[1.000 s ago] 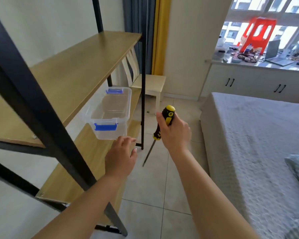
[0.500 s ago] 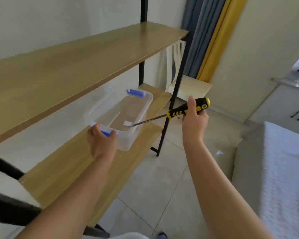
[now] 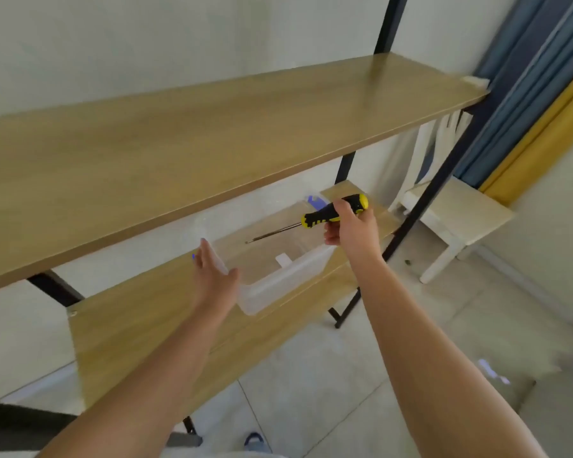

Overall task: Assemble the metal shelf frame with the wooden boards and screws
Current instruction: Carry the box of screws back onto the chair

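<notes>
A black metal shelf frame [image 3: 420, 200] carries an upper wooden board [image 3: 179, 150] and a lower wooden board [image 3: 136, 325]. A clear plastic box [image 3: 278, 276] with blue clips stands on the lower board. My left hand [image 3: 214, 276] holds the box's near end, thumb against its side wall. My right hand [image 3: 353, 229] grips a black and yellow screwdriver [image 3: 331, 214] by the handle. Its shaft points left and hangs over the open box. A small white piece lies inside the box. No screws are visible.
A white wooden chair [image 3: 450, 209] stands right of the frame, before blue and yellow curtains [image 3: 530, 104]. Pale tiled floor [image 3: 311, 375] lies below. The wall is close behind the shelf.
The view has swung closer to the shelf. My right hand has carried the screwdriver left, over the box. My left hand keeps hold of the box's near end.
</notes>
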